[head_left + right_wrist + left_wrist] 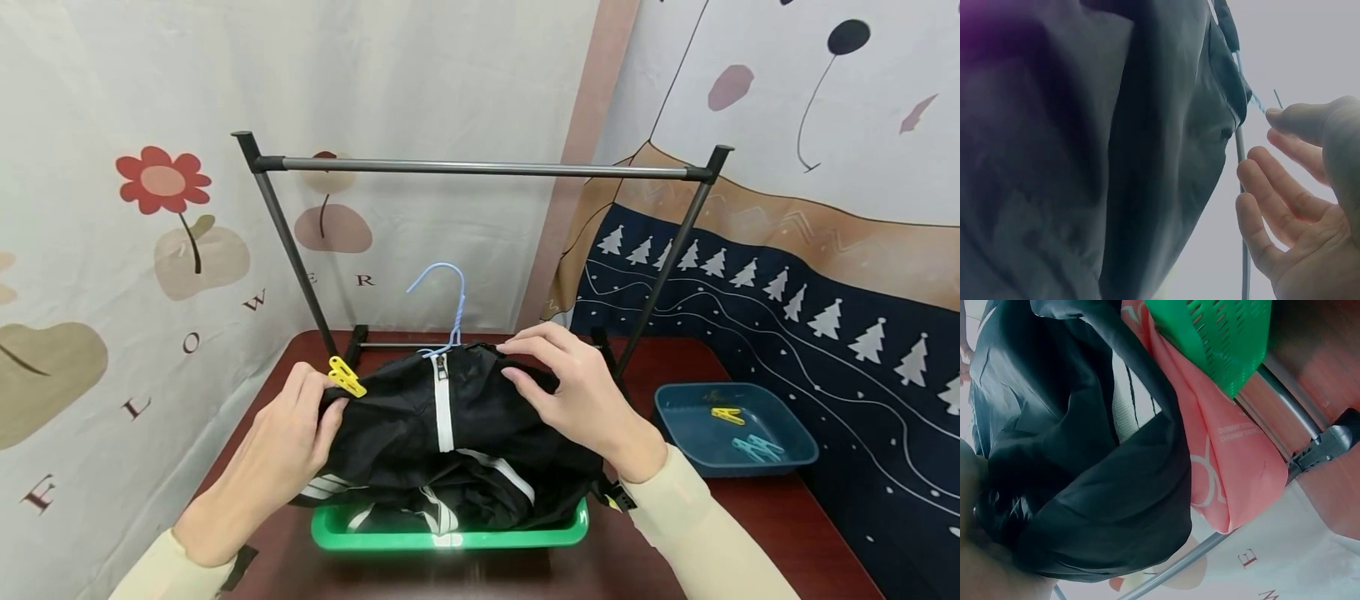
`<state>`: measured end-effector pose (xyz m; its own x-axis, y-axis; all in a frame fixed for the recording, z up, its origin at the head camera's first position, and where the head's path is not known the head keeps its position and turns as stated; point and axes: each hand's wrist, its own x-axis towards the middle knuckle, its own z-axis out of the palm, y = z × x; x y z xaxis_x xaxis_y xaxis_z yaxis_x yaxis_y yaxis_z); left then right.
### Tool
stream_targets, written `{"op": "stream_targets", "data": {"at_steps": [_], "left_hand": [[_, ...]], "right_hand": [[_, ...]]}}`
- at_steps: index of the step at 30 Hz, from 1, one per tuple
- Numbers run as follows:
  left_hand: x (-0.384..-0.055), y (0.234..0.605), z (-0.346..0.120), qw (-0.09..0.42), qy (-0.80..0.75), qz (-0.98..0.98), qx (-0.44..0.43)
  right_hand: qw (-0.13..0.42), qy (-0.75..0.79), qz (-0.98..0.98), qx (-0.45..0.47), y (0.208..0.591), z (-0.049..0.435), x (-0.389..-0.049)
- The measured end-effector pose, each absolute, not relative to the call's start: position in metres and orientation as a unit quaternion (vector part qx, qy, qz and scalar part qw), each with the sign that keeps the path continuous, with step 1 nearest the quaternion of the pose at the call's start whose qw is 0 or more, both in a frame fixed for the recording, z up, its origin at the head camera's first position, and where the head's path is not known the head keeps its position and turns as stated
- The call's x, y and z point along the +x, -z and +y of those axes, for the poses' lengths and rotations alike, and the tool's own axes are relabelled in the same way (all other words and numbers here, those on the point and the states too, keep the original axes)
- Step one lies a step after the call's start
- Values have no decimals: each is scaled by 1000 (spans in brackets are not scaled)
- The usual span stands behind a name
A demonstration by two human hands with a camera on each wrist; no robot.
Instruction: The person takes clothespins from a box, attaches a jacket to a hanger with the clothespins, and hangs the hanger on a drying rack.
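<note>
A black jacket (397, 421) with a white zipper hangs on a blue hanger (459, 308), whose hook rises above the collar. My left hand (288, 425) pinches the jacket's left shoulder between thumb and fingers. Right beside those fingertips, a yellow clothespin (347, 377) sits on the shoulder. Over the other shoulder is my right hand (573, 392), thumb and fingers spread apart. In the right wrist view the fingers (1272, 187) of that hand are loosely bent beside the black cloth (1166, 150), with nothing between them.
A green basket (450, 540) stands under the jacket. Behind rises a metal rack with a horizontal bar (480, 167). A dark blue basin (682, 446) at the right holds a yellow clothespin (726, 414) and light blue ones (757, 448). Pink cloth (1241, 469) shows beside the basket in the left wrist view.
</note>
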<state>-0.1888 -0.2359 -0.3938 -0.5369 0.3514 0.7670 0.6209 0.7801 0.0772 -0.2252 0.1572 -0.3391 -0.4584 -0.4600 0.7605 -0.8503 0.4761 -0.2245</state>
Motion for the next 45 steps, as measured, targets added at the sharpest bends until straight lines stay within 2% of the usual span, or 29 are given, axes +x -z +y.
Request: {"op": "stream_targets", "data": {"at_steps": [11, 19, 29, 45], "left_hand": [[-189, 395, -238, 389, 172, -860, -283], [-189, 395, -239, 402, 169, -854, -284], [-186, 397, -240, 410, 161, -854, -278], [-185, 400, -240, 403, 164, -855, -281]], "right_hand": [[345, -296, -799, 394, 342, 181, -231], [328, -299, -824, 353, 343, 207, -231], [346, -270, -848, 296, 360, 251, -241], [293, -237, -906, 192, 388, 336, -255]]}}
